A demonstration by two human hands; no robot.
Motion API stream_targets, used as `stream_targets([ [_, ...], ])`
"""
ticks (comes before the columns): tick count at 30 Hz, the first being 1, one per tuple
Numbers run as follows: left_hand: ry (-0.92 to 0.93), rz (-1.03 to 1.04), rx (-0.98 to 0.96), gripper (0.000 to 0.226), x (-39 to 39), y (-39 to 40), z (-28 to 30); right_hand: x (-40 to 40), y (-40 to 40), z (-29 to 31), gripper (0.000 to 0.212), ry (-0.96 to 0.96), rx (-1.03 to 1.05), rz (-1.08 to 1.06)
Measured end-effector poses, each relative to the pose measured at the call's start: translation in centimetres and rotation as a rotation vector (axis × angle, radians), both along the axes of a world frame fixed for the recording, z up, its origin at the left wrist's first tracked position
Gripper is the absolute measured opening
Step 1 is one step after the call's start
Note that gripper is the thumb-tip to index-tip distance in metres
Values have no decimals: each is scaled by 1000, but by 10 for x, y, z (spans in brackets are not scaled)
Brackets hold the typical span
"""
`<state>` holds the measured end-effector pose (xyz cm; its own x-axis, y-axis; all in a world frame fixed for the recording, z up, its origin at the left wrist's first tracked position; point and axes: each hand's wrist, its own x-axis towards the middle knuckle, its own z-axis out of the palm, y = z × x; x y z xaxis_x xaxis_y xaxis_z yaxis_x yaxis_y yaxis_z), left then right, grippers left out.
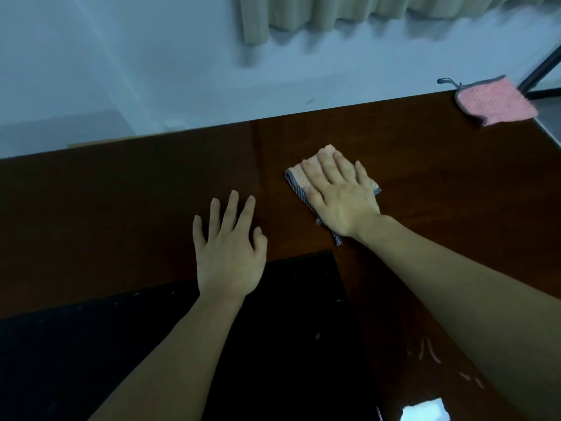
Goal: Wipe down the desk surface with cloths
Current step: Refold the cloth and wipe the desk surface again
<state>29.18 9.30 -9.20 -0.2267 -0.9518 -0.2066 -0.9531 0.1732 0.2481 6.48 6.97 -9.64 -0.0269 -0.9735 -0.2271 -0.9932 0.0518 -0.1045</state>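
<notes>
The right hand (340, 196) lies flat, fingers straight and close together, pressing down on a folded peach cloth (296, 180) with a grey patterned edge; the cloth sits directly under the palm and fingers on the dark brown bench (121, 192), with its grey border showing along the thumb side of the hand and a corner poking out near the wrist. The left hand (229, 247) is released, fingers spread and straight, holding nothing, its fingertips resting on or just above the bare wood (the view does not settle which) to the left of the cloth and a little nearer the person. The heel of that left hand lies over the edge of a black panel (288, 314) that runs under the left forearm and between the two arms. Well beyond the right hand, at the far right corner of the bench, a second pink cloth (494, 103) with a grey trim and a small hanging loop lies partly over the edge. Just behind that cloth stand thin black rods (540, 74), blurred. Past the far edge of the bench, ahead of both hands, is a pale wall with beige curtains (303, 13) hanging at the top.
</notes>
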Motion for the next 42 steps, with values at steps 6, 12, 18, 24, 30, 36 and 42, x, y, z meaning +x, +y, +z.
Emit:
stream_targets([
  [6, 10, -8, -33, 58, 1, 2, -1, 18, 87, 0, 63, 23, -4, 151],
  [12, 6, -10, -46, 59, 1, 2, -3, 10, 105, 1, 59, -4, -2, 211],
  [18, 9, -8, -47, 58, 1, 2, -2, -14, 27, 2, 59, 26, 23, 63],
  [24, -6, 4, -34, 58, -1, 3, -3, -9, 44, 1, 64, 6, 27, 53],
  [30, -68, 7, 30, 58, -4, 1, 3, -7, 118, -4, 61, 16, -4, 184],
  [36, -74, 2, 27, 59, -27, 0, 16, -31, 80, -1, 62, -17, -14, 143],
  [42, 45, 57, 52, 57, -82, 0, 14, -65, 18, 4, 67, 7, 30, 81],
])
